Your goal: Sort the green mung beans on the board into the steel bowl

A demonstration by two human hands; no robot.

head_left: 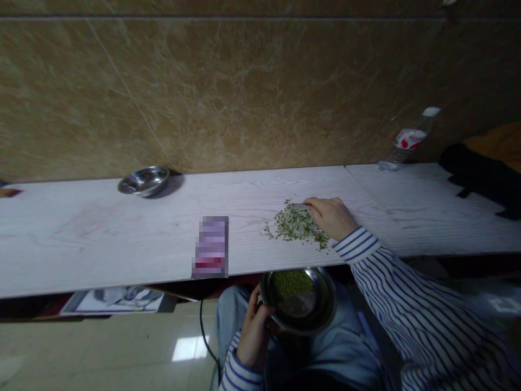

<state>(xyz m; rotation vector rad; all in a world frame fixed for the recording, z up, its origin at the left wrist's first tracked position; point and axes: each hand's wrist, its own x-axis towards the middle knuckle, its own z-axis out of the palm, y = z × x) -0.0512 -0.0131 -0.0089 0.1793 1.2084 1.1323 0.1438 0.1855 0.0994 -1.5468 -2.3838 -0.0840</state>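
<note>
My left hand [257, 328] is closed on the rim of a steel bowl [325, 312], below the table's front edge and over my lap. Small green beans [292, 283], which look like mung beans, fill part of that bowl. On the white wood-grain table [252, 201], more loose green beans [295, 222] lie in a spread-out patch. At the right side of this patch is my right hand [331, 216], its fingers closed and low over the tabletop. A thin greyish edge shows at its fingertips; what it belongs to is mostly hidden.
A second steel bowl [144, 182] stands tilted-looking near the wall at the left. A purple pixelated rectangle [211, 244] lies by the front edge. Far right are a plastic water bottle [407, 142] and dark cloth [476, 174]. A black cable [203, 326] hangs below.
</note>
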